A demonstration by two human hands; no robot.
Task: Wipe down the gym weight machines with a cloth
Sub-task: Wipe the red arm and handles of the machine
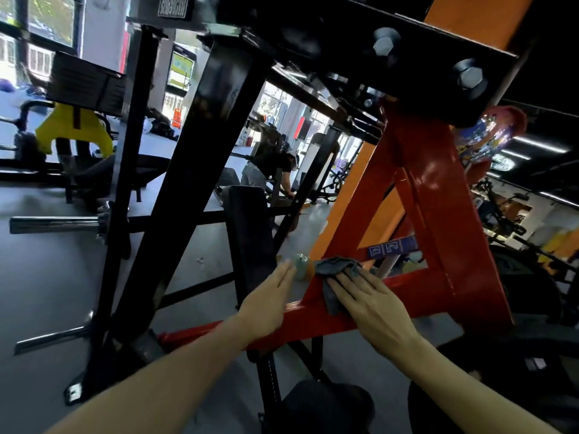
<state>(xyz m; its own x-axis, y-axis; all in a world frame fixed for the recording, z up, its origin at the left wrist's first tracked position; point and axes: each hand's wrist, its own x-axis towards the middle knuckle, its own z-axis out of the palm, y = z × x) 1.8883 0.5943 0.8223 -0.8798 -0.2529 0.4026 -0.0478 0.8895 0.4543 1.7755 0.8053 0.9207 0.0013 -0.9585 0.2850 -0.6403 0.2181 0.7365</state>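
Note:
A red and orange weight machine frame [438, 195] rises in front of me, with a red crossbar [316, 321] low across the middle. A dark grey cloth [336, 266] lies bunched on the corner where the crossbar meets the slanted red beam. My right hand [372, 302] lies flat on the cloth, fingers spread, pressing it against the bar. My left hand [268, 303] rests flat on the crossbar just left of the cloth, fingers together and straight, holding nothing.
Black steel uprights [200, 170] slant close on the left, with a black pad [247, 233] and a chrome bar [53, 225] behind them. A person [272, 170] bends over equipment farther back. A small pale bottle [301, 266] stands on the grey floor past my hands.

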